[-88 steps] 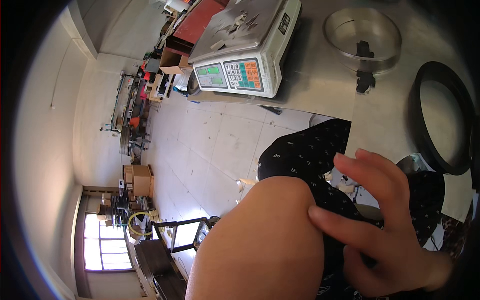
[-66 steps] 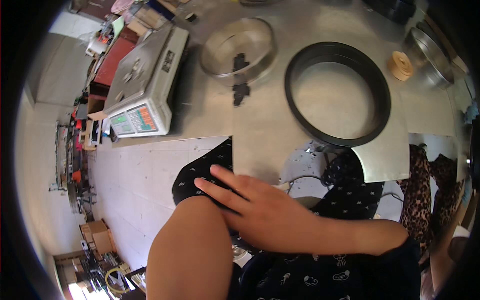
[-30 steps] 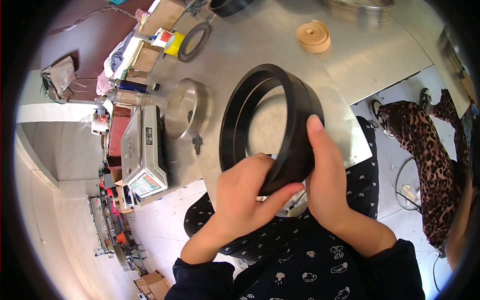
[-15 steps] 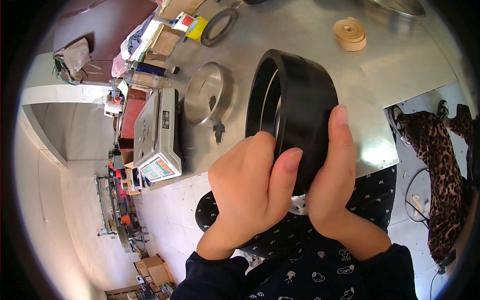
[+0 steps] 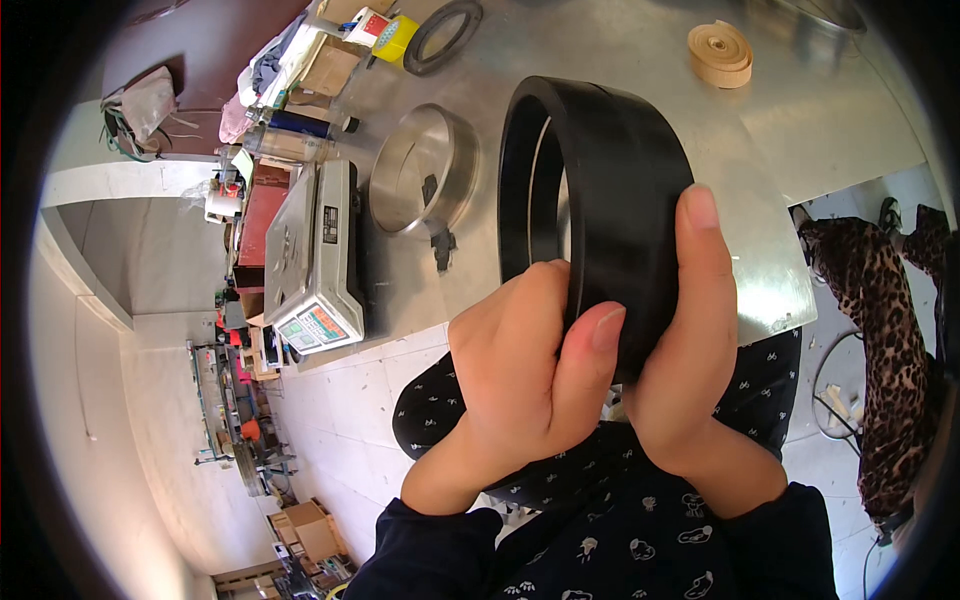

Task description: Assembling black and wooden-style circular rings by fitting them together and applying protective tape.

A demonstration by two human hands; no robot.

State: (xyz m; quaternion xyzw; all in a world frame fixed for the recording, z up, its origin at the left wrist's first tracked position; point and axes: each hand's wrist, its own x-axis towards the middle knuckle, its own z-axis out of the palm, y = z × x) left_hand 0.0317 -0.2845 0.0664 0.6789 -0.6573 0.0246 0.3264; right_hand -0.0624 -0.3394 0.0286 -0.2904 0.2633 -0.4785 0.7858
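Ring [image 5: 632, 170], smooth and black, faintly pale-lined inside, tilted on edge over near side of table [image 5: 615, 50]. Gripped at near wall by left hand [image 5: 520, 365], clasped at right by right hand [image 5: 690, 365].

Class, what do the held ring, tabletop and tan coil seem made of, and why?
Held ring: satin black, perhaps rubber or plastic; soft sheen. Tabletop: probably smooth metal, with blurred silvery reflections. Tan coil: dull, glare-free, possibly paper or leather.
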